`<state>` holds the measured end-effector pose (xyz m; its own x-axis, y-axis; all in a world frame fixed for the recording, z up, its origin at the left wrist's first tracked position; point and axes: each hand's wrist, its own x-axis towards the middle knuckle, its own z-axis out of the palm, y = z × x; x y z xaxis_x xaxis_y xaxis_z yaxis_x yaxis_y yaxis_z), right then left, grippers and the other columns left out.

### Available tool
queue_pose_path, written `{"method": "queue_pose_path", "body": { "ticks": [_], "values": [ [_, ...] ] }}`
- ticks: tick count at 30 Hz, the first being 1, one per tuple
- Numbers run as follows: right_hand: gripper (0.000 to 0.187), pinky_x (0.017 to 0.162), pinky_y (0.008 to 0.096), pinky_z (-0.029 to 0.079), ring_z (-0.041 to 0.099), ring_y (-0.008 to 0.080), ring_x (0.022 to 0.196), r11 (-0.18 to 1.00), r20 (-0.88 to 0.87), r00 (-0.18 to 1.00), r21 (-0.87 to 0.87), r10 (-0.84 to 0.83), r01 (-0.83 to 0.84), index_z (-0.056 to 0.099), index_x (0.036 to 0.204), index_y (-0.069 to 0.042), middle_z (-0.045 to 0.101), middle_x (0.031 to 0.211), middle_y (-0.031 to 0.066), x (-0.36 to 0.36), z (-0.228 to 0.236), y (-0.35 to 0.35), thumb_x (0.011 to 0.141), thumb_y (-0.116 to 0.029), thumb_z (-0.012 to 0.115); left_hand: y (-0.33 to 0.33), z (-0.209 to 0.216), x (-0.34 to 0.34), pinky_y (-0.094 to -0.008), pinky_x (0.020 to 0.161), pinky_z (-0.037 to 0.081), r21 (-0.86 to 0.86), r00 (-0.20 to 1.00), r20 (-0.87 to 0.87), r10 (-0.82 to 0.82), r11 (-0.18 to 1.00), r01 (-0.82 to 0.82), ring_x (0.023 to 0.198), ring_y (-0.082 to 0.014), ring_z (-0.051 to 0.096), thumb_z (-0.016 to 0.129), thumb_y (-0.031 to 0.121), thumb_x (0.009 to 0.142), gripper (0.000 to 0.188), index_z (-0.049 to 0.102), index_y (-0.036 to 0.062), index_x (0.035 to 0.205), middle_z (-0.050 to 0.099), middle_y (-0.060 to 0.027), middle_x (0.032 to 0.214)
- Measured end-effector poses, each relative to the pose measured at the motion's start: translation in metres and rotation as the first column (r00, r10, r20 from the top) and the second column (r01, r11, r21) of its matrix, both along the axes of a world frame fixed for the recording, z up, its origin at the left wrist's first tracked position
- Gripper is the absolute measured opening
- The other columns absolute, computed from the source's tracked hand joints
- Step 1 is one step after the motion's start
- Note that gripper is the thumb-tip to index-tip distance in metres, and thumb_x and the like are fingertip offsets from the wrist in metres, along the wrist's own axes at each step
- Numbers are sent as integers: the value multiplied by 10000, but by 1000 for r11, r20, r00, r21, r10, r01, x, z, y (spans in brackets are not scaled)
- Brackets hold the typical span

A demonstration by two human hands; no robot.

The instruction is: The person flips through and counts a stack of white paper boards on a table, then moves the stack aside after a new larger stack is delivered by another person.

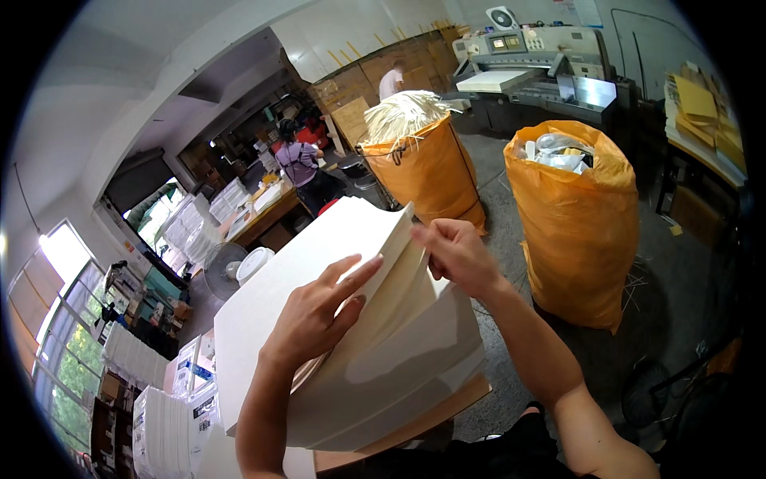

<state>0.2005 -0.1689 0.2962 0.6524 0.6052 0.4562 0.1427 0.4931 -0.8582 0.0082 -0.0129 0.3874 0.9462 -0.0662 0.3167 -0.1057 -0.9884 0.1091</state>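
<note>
A tall stack of large white paper sheets (279, 275) stands right in front of me, its upper sheets fanned and lifted toward the far right corner. My left hand (319, 313) lies on top near the stack's right edge, fingers spread and thumb apart. At the raised corner my right hand (461, 254) is closed, thumb and curled forefinger at the sheet edges; its fingertips are slightly blurred. Below the lifted sheets, the lower part of the stack (399, 383) rests on a brown board (471, 393).
Two orange sacks stand ahead: one heaped with paper strips (435, 180), one holding plastic scraps (574, 231). Behind them is a large cutting machine (590, 96). A fan (223, 270) and wrapped paper stacks (155, 423) are at left. Two people work farther off, one in a purple shirt (298, 164).
</note>
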Motion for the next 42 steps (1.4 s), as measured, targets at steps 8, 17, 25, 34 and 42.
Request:
{"method": "queue_pose_path", "body": {
  "ticks": [8, 17, 25, 34, 42],
  "values": [
    [282, 419, 248, 423, 633, 146, 545, 961, -335, 905, 172, 262, -215, 555, 736, -90, 577, 630, 37, 3, 4, -2, 988, -191, 631, -11, 0, 0, -419, 850, 582, 121, 1000, 2, -8, 993, 7, 963, -351, 722, 829, 238, 783, 472, 675, 248, 1230, 622, -155, 1349],
    [270, 593, 358, 537, 682, 240, 668, 744, 343, 689, 45, -638, 666, 583, 766, -55, 611, 665, 90, -15, -5, -21, 943, -237, 675, -2, 2, 1, -387, 794, 597, 38, 999, 13, -52, 998, 51, 918, -318, 736, 845, 371, 787, 474, 693, 290, 1228, 653, -129, 1293],
    [370, 1133, 468, 376, 565, 331, 1257, 936, 912, 393, -29, -119, 351, 718, 1149, -110, 650, 1247, 163, -34, -20, -40, 885, -369, 690, -14, -23, 2, -402, 744, 607, 417, 994, -18, -107, 903, 105, 848, -351, 721, 786, 353, 841, 704, 488, 351, 1480, 543, -211, 1420],
    [371, 1069, 459, 426, 595, 346, 1197, 938, 861, 497, -80, -105, 337, 720, 1128, -68, 683, 1171, 163, -35, -22, -41, 903, -361, 678, -17, -26, 10, -480, 878, 547, 291, 996, 9, 94, 952, -93, 1072, -381, 664, 760, 338, 851, 894, 305, 106, 1585, 543, -223, 1385],
    [388, 679, 397, 536, 700, 300, 761, 685, 645, 733, -436, -214, 584, 708, 875, -14, 717, 802, 148, -4, 0, -76, 941, -396, 690, -12, -37, 8, -468, 787, 572, 264, 989, 96, 111, 955, -133, 1006, -364, 681, 771, 375, 857, 864, 359, 97, 1563, 578, -207, 1320]
  ]
}}
